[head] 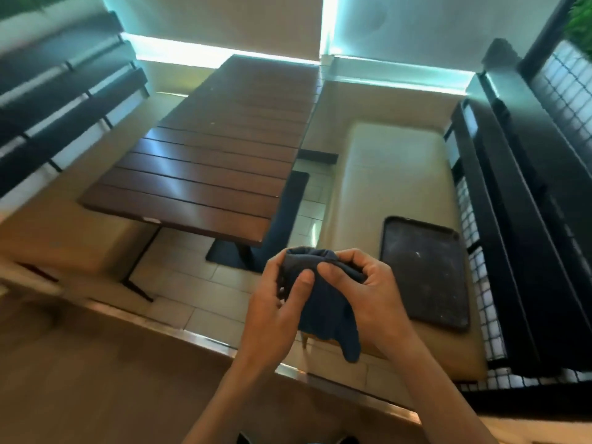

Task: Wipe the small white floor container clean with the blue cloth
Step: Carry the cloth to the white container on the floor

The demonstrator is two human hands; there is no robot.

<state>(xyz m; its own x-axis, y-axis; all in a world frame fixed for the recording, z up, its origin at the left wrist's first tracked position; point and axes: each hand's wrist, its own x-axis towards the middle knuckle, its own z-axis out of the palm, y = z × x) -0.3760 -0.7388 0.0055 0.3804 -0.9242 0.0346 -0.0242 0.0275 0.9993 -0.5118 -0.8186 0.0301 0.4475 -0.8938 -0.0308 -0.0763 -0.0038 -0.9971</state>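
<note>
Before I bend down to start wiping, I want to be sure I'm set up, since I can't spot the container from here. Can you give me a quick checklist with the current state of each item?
1. Dark blue cloth in hand: ok, bunched between both hands.
2. Left hand grip: ok, thumb pressed on the cloth.
3. Right hand grip: ok, fingers curled over the cloth's top.
4. Small white floor container in view: not ok, none visible on the tiled floor.
5. Cloth folded into a neat pad: not ok, a loose end hangs below the hands.
6. Black rectangular tray on the cream bench seat: ok, lying flat, clear of the hands.
</note>
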